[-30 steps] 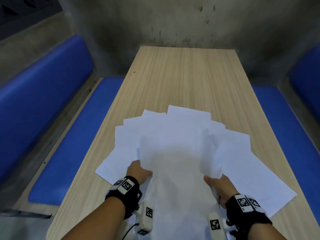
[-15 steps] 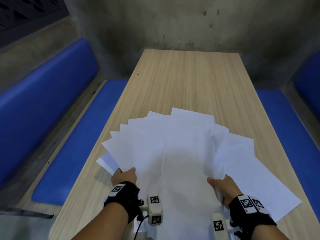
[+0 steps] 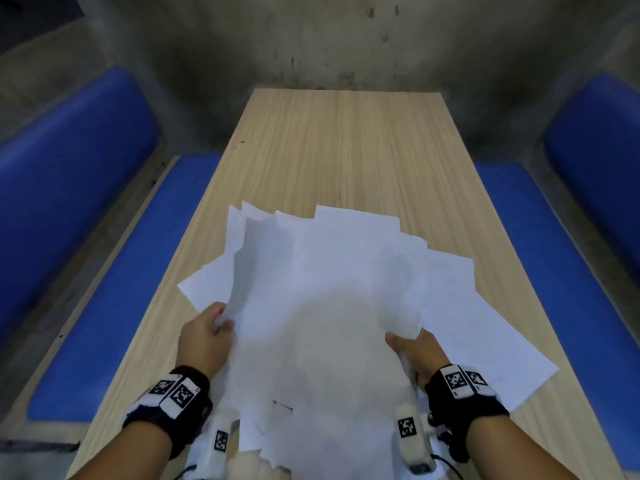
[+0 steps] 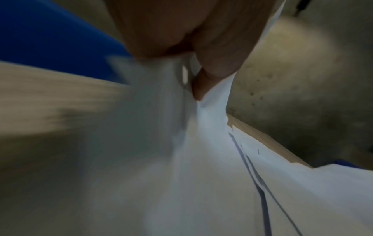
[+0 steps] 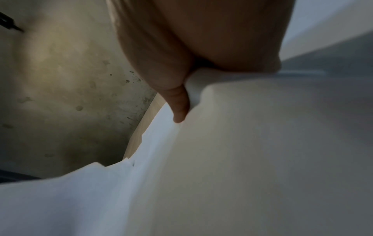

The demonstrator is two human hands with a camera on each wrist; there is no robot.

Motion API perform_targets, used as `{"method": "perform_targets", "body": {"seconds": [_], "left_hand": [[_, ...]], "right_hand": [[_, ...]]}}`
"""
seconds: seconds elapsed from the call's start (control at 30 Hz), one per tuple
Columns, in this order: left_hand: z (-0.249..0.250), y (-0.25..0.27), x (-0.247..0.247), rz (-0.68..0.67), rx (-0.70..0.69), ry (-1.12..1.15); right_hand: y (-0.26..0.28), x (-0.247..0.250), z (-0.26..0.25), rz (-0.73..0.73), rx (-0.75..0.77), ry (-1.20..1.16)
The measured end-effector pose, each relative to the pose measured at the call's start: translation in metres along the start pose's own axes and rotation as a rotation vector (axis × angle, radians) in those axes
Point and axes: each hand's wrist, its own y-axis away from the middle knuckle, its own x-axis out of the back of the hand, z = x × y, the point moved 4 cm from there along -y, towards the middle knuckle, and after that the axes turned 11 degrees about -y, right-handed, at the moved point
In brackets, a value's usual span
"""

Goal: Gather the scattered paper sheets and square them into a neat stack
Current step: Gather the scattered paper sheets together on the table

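Left hand and right hand each pinch opposite sides of the fanned paper sheets at the table's near edge.

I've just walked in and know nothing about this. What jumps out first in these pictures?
A messy fan of white paper sheets covers the near end of a long wooden table. The left hand and the right hand each grip a side of the pile, with tagged black bands on the wrists. Bright blue benches run along both sides of the table.
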Motion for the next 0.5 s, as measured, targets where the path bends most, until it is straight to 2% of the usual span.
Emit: {"method": "perform_targets", "body": {"seconds": [0.27, 0.37, 0.43, 0.5], "left_hand": [[0.018, -0.014, 0.048, 0.137, -0.179, -0.049], [0.020, -0.021, 0.080, 0.192, -0.234, 0.039], [0.022, -0.029, 0.107, 0.216, -0.216, 0.146], [0.018, -0.040, 0.132, 0.217, -0.106, 0.260]], "right_hand": [[0.000, 0.004, 0.001, 0.036, -0.019, -0.009], [-0.005, 0.008, 0.007, 0.036, -0.003, 0.001], [-0.013, 0.012, 0.015, 0.030, 0.006, 0.003], [-0.012, 0.011, 0.015, 0.026, -0.004, 0.006]]}}
